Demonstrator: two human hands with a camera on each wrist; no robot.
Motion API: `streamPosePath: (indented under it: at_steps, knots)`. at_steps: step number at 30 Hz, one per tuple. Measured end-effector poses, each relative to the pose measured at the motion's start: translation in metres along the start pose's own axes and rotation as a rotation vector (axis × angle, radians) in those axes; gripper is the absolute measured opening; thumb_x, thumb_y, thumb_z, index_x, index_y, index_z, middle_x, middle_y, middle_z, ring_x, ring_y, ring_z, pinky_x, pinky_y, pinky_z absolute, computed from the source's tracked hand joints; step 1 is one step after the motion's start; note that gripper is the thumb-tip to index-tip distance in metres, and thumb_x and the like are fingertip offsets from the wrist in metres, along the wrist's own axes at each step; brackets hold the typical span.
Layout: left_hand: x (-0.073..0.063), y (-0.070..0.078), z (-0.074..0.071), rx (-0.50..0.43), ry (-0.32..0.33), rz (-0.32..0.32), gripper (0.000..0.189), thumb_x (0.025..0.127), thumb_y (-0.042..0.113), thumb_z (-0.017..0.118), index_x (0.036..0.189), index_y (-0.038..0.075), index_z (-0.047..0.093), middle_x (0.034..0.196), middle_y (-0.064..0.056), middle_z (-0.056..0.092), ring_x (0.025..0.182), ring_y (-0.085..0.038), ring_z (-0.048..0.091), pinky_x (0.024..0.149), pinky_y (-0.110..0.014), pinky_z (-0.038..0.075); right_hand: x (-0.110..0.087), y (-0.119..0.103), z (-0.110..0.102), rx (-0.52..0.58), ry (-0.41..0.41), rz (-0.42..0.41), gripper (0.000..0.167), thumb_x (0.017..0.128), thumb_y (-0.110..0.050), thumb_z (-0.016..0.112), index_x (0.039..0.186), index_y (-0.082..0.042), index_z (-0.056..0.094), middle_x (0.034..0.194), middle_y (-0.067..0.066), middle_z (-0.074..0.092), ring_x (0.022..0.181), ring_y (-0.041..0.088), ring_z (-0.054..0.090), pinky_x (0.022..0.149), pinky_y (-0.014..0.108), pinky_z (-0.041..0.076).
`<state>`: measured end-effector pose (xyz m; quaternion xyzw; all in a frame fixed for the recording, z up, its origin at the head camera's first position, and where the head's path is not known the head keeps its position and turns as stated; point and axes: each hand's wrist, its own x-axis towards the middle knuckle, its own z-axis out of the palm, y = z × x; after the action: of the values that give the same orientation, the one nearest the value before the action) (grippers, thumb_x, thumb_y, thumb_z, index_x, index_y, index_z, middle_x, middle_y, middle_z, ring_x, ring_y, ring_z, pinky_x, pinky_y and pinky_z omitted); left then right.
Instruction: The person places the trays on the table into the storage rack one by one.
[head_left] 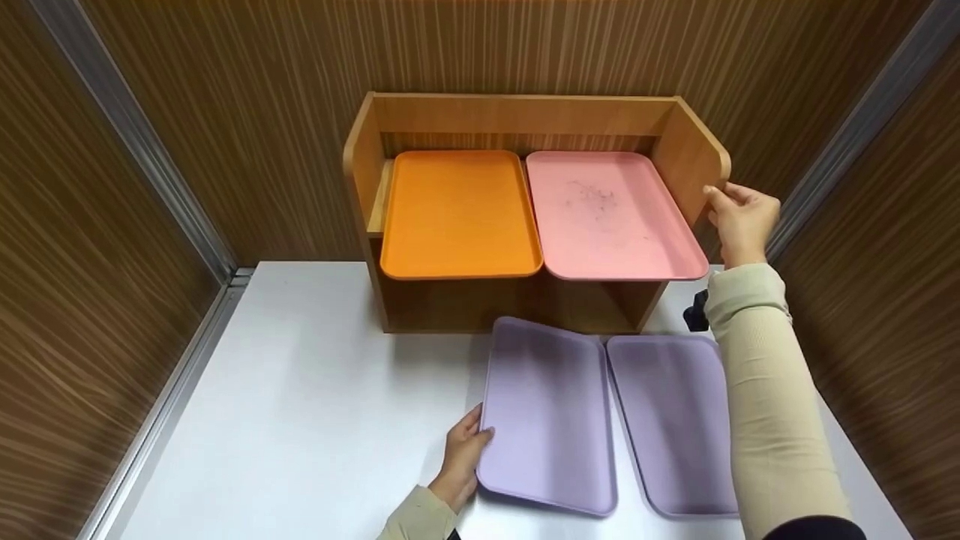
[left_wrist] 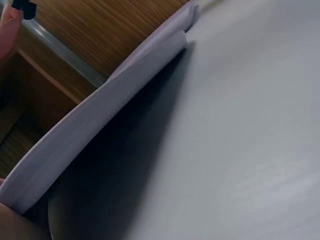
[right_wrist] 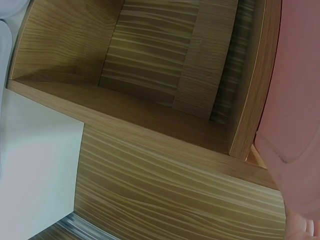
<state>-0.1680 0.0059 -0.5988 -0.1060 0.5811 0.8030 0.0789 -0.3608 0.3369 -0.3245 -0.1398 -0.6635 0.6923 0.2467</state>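
Observation:
My left hand (head_left: 459, 457) grips the left rim of a light purple rectangular tray (head_left: 551, 420), thumb on its upper face. That tray is tilted above the white table, with a dark shadow beneath it in the left wrist view. My right hand (head_left: 742, 217) pinches the front edge of the right side panel (head_left: 694, 139) of a small wooden shelf, beside a pink tray (head_left: 615, 217). The right fingers (right_wrist: 298, 226) show only at the bottom corner of the right wrist view. An orange tray (head_left: 461, 214) lies left of the pink one on the shelf's upper board.
A second purple tray (head_left: 675, 420) lies on the white table (head_left: 315, 420), partly hidden by the right sleeve. Below the upper trays is the shelf's lower compartment (right_wrist: 150, 55). Wood-grain walls (head_left: 112, 300) with metal strips enclose the table.

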Motion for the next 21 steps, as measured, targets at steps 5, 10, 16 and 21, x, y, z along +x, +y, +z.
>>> streamPosePath:
  at_steps: [5, 10, 16, 21]
  knots:
    - [-0.003, -0.002, -0.005, 0.077, -0.009, 0.105, 0.051, 0.096, 0.0, 0.046, 0.143, -0.008, 0.028, 0.146, -0.027, 0.029, 0.135, -0.038, 0.029, 0.109, -0.045, 0.028, 0.0, 0.0, 0.0, -0.015, 0.001, -0.007, 0.016, 0.078, -0.008, 0.075, 0.094, -0.006, 0.073, 0.065, -0.012, 0.066, 0.068, 0.002, 0.061, 0.058, 0.014, 0.051]
    - [-0.006, 0.001, -0.008, 0.23, 0.042, 0.241, 0.045, 0.095, -0.003, 0.047, 0.138, -0.01, 0.036, 0.144, -0.027, 0.032, 0.133, -0.04, 0.03, 0.107, -0.043, 0.029, -0.001, 0.0, -0.001, -0.016, 0.009, -0.021, 0.015, 0.077, -0.008, 0.075, 0.092, -0.006, 0.073, 0.064, -0.012, 0.066, 0.066, 0.002, 0.061, 0.058, 0.014, 0.051]
    - [-0.004, 0.005, -0.013, 0.282, 0.121, 0.287, 0.043, 0.09, -0.005, 0.054, 0.131, -0.012, 0.046, 0.133, -0.029, 0.046, 0.124, -0.04, 0.044, 0.098, -0.038, 0.042, -0.001, -0.001, 0.0, -0.03, 0.002, -0.016, 0.022, 0.078, -0.009, 0.075, 0.099, -0.003, 0.073, 0.064, -0.013, 0.066, 0.069, 0.002, 0.062, 0.062, 0.016, 0.053]
    - [-0.002, 0.01, -0.019, 0.256, 0.124, 0.278, 0.042, 0.087, -0.008, 0.054, 0.129, -0.014, 0.047, 0.13, -0.031, 0.048, 0.122, -0.04, 0.047, 0.094, -0.036, 0.046, 0.0, 0.0, -0.001, -0.033, -0.002, -0.009, 0.03, 0.078, -0.009, 0.075, 0.106, 0.0, 0.071, 0.064, -0.014, 0.066, 0.07, 0.001, 0.063, 0.064, 0.016, 0.053]
